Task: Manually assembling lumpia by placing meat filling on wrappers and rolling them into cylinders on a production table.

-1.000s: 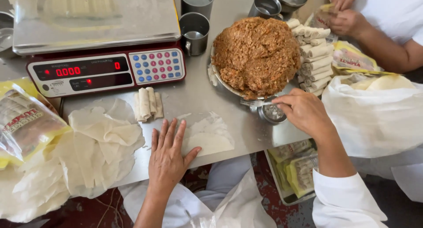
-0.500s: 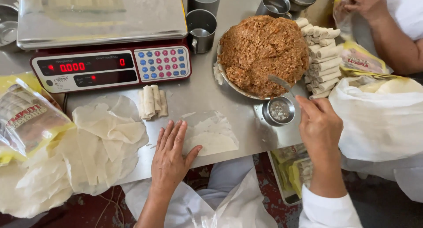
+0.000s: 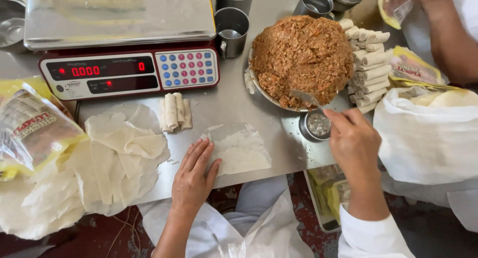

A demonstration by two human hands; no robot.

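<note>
My left hand lies flat, fingers spread, on the left edge of a thin pale wrapper spread on the steel table. My right hand grips a metal spoon whose bowl digs into the near edge of a mound of brown minced filling heaped in a metal bowl. A small round metal cup stands just left of that hand. Three rolled wraps lie side by side beyond the flat wrapper.
A red digital scale with a steel pan fills the far left. Loose wrappers and a yellow packet lie at left. Metal mugs, several stacked rolls, white bags and another person's arm occupy the far right.
My right hand rose from the small metal cup with the spoon and pushed it into the filling. My left hand stayed on the wrapper.
</note>
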